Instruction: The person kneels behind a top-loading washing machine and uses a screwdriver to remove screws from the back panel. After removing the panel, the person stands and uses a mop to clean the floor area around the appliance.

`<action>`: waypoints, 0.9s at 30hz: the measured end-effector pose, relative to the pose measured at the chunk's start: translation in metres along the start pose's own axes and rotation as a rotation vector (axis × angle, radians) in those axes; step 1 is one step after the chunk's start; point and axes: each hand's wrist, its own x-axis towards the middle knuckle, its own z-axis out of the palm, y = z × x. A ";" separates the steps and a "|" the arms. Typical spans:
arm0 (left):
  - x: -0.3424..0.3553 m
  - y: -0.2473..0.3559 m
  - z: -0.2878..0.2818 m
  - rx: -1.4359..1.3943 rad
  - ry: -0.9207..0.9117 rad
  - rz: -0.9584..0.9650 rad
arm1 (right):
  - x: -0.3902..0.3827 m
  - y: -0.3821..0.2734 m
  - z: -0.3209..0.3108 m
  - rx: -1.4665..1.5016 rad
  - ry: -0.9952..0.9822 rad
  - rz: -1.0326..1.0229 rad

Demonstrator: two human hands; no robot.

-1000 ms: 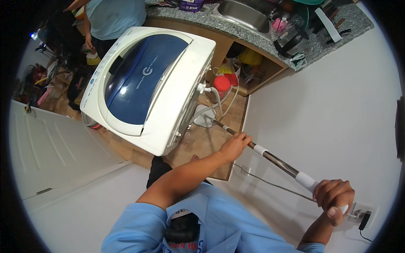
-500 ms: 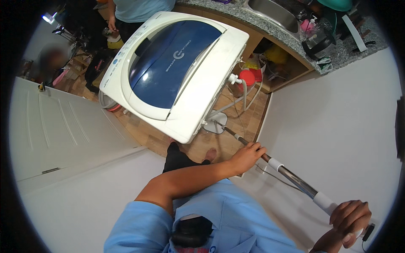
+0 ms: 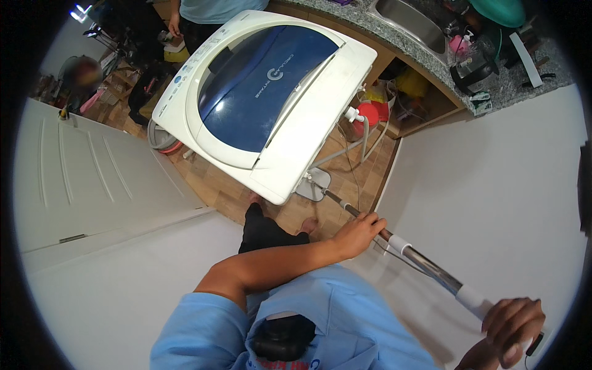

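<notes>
My left hand (image 3: 359, 235) is closed around the middle of a mop's metal pole (image 3: 431, 264), my forearm crossing in front of my body. At the pole's upper end, my right hand (image 3: 513, 327) grips the white handle (image 3: 473, 300). The pole slants down and away to the left. Its flat, pale mop head (image 3: 313, 185) rests on the wooden floor (image 3: 283, 216), beside the near right corner of a white washing machine (image 3: 290, 154) with a dark blue lid (image 3: 265, 86). Part of the mop head is hidden by the machine.
Grey hoses (image 3: 365, 139) and a red-lidded container (image 3: 368, 113) are behind the machine. A granite counter (image 3: 394, 38) holds a sink (image 3: 413, 24) and a glass jug (image 3: 473, 69). White walls flank me, with a white door (image 3: 98, 179) at left. Another person (image 3: 209, 11) stands beyond.
The washing machine and room have shifted slightly right and up in view. The mop head sits slightly farther left, and both hands keep hold of the pole.
</notes>
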 end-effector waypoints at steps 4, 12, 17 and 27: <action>0.000 0.008 -0.009 -0.031 -0.078 -0.032 | 0.003 0.000 -0.006 -0.030 -0.237 -0.102; -0.008 0.022 -0.023 0.012 -0.178 -0.018 | -0.009 -0.002 0.010 -0.099 -0.037 -0.161; -0.008 0.012 -0.016 0.000 -0.135 -0.043 | -0.005 0.010 0.007 -0.067 -0.027 -0.187; -0.012 0.021 -0.019 -0.009 -0.128 -0.077 | 0.001 0.007 0.015 -0.041 0.022 -0.185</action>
